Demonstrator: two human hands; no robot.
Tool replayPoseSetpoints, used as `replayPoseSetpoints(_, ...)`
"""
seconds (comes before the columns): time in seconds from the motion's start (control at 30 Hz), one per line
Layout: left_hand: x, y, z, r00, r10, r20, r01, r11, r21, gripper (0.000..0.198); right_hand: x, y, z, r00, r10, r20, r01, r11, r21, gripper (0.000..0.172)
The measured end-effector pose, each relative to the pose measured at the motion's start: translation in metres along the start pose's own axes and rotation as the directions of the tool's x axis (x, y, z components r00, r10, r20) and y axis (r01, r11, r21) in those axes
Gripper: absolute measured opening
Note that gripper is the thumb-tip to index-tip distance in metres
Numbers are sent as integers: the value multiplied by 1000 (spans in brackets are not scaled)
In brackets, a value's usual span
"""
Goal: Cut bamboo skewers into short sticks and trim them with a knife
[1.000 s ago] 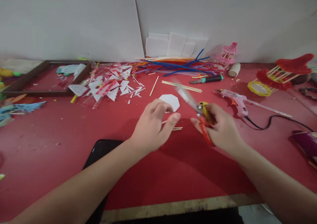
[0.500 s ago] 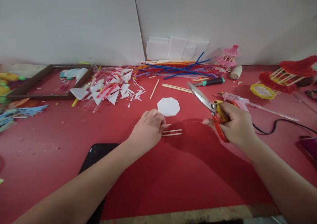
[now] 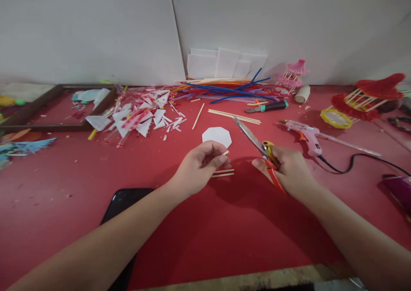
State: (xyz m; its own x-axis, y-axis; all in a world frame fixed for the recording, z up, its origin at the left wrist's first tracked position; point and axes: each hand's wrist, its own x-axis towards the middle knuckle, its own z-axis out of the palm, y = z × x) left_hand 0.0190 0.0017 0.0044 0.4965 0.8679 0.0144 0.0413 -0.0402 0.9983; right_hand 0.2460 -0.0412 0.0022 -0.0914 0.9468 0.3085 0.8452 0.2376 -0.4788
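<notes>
Between the thumb and fingers of my left hand (image 3: 202, 164) is a short wooden stick (image 3: 226, 153), only its tip showing. Two more short sticks (image 3: 224, 173) lie side by side on the red tabletop just below that hand. Beyond it lies a white octagonal piece (image 3: 216, 136), its near edge covered by my fingers. My right hand (image 3: 290, 166) is wrapped round the handles of a pair of scissors (image 3: 252, 136) with one yellow and one orange-red handle. Their blades point up and left, towards the octagon's right side.
Longer sticks (image 3: 234, 116), a utility knife (image 3: 268, 106) and colored pipe cleaners (image 3: 224, 89) lie further back. A pink glue gun (image 3: 306, 136) with a black cord is at right, near a red pavilion-like model (image 3: 369, 96). Scraps (image 3: 141, 111) and a phone (image 3: 128, 201) lie left.
My left hand has lifted off the tabletop and turned, with the short stick in its fingers. My right hand has brought the scissors left and slightly lower.
</notes>
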Motion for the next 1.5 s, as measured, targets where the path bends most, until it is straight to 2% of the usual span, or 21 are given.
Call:
replayPoseSetpoints(0.1,-1,1,1,1000,15,-17,-17,991,-132,11,-3,-3,2,999,-45,23,46,998,-43,40)
replayPoseSetpoints(0.2,-2,1,3,998,45,-51,-54,980,-192,13,-5,-6,5,994,-93,57,99,989,-114,34)
replayPoseSetpoints(0.5,-7,5,5,984,123,-128,-141,980,-141,9,-7,-8,7,990,-98,101,113,982,-154,39)
replayPoseSetpoints(0.9,-10,9,8,996,21,-84,-33,988,-148,15,-7,-13,1,978,-43,204,61,995,-82,36)
replayPoseSetpoints(1.03,-12,3,11,998,29,-53,-39,977,-211,11,-7,-16,0,971,-61,231,75,996,-51,38)
replayPoseSetpoints(1.13,-12,4,14,996,41,-74,-57,972,-226,10,-6,-18,1,966,-10,258,34,995,-89,30)
replayPoseSetpoints(1.3,-9,6,13,992,37,-120,-52,991,-120,8,-1,-20,4,927,118,356,-63,984,-164,14)
replayPoseSetpoints(1.4,-7,3,10,987,81,-136,-85,996,-22,8,4,-21,6,914,130,384,-78,986,-149,13)
replayPoseSetpoints(1.5,-6,0,8,983,99,-152,-89,994,66,10,8,-23,9,922,111,370,-73,991,-115,10)
